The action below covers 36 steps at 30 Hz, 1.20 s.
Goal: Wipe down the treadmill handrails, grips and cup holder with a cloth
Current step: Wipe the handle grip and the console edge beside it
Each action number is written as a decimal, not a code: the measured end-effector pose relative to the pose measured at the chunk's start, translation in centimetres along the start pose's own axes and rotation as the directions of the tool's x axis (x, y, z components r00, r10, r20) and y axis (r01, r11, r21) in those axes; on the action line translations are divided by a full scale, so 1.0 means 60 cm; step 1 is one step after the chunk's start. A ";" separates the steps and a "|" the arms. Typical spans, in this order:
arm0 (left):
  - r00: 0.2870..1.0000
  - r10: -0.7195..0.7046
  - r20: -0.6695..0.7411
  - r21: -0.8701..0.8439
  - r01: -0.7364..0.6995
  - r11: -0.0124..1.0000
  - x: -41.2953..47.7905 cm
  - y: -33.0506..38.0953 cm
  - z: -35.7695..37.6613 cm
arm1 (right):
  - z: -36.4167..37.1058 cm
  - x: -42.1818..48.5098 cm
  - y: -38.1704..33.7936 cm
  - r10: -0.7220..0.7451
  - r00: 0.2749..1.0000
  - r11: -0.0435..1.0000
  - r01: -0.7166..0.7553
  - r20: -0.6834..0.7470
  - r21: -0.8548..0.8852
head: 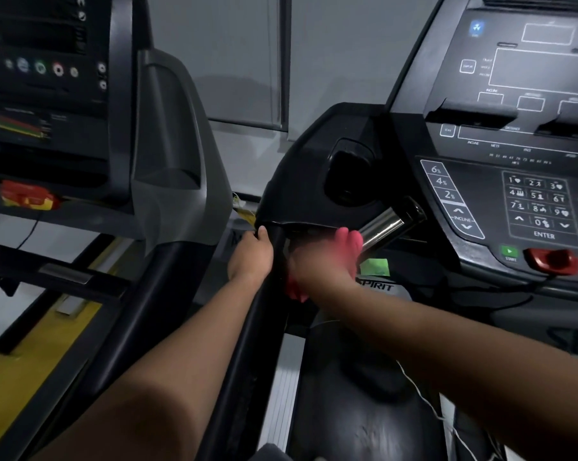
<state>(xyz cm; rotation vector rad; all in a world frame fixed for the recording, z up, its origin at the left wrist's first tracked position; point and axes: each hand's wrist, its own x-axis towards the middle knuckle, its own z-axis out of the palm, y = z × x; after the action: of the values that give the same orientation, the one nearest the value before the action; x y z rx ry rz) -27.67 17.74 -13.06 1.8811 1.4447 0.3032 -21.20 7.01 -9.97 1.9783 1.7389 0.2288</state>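
left hand (251,252) grips handrail (247,327); right hand (317,261) presses pink cloth (349,239) under console

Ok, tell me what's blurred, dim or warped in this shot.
Head view: dim overall; the right hand and pink cloth smear with motion blur; left hand on the black handrail stays sharper; wide-angle lens bows the console; glare streaks the chrome grip.

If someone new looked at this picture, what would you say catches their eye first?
The pink cloth at centre, gripped by the right hand under the black console shroud beside the chrome grip. Next, the left hand on the black handrail. At right, the keypad and red stop button stand out.
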 end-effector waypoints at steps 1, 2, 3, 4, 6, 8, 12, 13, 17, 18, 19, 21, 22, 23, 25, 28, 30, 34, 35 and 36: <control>1.000 0.002 0.005 -0.001 -0.002 1.000 0.000 -0.001 0.000 | -0.009 -0.005 0.007 0.020 1.000 1.000 -0.020 0.000 0.015; 1.000 0.004 0.007 -0.002 -0.004 1.000 0.000 -0.002 0.000 | -0.015 -0.012 0.015 0.049 0.998 0.999 -0.049 0.026 0.006; 1.000 0.004 0.006 0.000 -0.004 1.000 0.000 -0.002 0.001 | -0.020 -0.019 0.022 0.072 0.996 0.997 -0.071 0.052 -0.022; 1.000 0.002 0.006 0.003 -0.002 1.000 0.001 -0.003 0.002 | -0.021 -0.022 0.027 0.080 0.995 0.997 -0.079 0.053 -0.024; 1.000 -0.004 0.003 0.003 0.004 1.000 0.003 -0.004 0.004 | -0.022 -0.025 0.029 0.069 0.994 0.997 -0.066 0.080 -0.039; 1.000 -0.001 0.003 0.001 0.001 1.000 0.005 -0.004 0.005 | -0.017 -0.021 0.032 0.056 0.998 0.968 -0.061 0.026 0.242; 1.000 -0.001 -0.003 0.002 0.001 1.000 0.005 -0.007 0.007 | -0.035 -0.007 0.030 -0.085 0.996 0.980 0.086 -0.012 0.180; 1.000 0.001 -0.004 0.003 -0.001 1.000 0.005 -0.008 0.007 | -0.036 0.001 0.022 -0.102 0.994 0.989 0.097 0.047 0.112; 1.000 0.002 -0.014 -0.014 -0.002 1.000 0.008 -0.010 0.010 | -0.022 0.040 -0.003 0.000 0.993 0.992 -0.015 0.119 0.127; 1.000 0.001 -0.018 -0.012 -0.002 1.000 0.008 -0.011 0.011 | -0.016 0.049 -0.007 0.033 0.992 0.985 -0.053 0.125 0.162; 1.000 0.003 -0.026 -0.004 -0.003 1.000 0.009 -0.011 0.010 | -0.009 0.056 -0.011 0.065 0.992 0.977 -0.086 0.112 0.196; 0.999 0.002 -0.037 0.008 -0.002 1.000 0.008 -0.010 0.010 | -0.002 0.066 -0.013 0.139 0.983 0.942 -0.169 0.120 0.291; 0.999 0.000 -0.040 0.008 0.001 1.000 0.008 -0.011 0.010 | 0.004 0.071 -0.016 0.172 0.976 0.925 -0.206 0.134 0.318; 0.999 0.004 -0.040 0.006 -0.003 1.000 0.007 -0.009 0.010 | 0.005 0.073 -0.018 0.203 0.968 0.916 -0.240 0.146 0.322; 0.999 -0.001 -0.043 0.010 0.001 1.000 0.009 -0.009 0.009 | 0.006 0.077 -0.024 0.203 0.969 0.939 -0.234 0.142 0.254; 0.999 0.005 -0.044 0.015 -0.004 1.000 0.004 -0.007 0.008 | 0.012 0.062 -0.026 0.137 0.985 0.981 -0.150 0.102 0.127; 0.999 0.013 -0.046 0.012 -0.012 1.000 0.002 -0.004 0.007 | 0.015 0.046 -0.019 0.074 0.996 0.997 -0.075 0.049 0.016; 0.999 0.009 -0.043 0.015 -0.008 1.000 0.002 -0.004 0.005 | 0.005 0.023 0.005 0.021 0.998 0.999 -0.023 0.058 0.028; 0.999 0.008 -0.043 0.020 -0.007 1.000 0.001 -0.004 0.005 | -0.005 0.016 0.014 0.021 0.997 0.998 -0.024 0.068 0.057; 0.999 0.006 -0.041 0.022 -0.005 1.000 0.001 -0.004 0.005 | -0.017 0.009 0.025 0.014 0.996 0.997 -0.022 0.089 0.080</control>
<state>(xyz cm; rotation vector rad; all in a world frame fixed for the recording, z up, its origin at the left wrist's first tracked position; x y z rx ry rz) -27.66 17.70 -13.45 1.9073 1.4761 0.3318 -20.25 7.69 -8.49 2.0303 1.6996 0.0763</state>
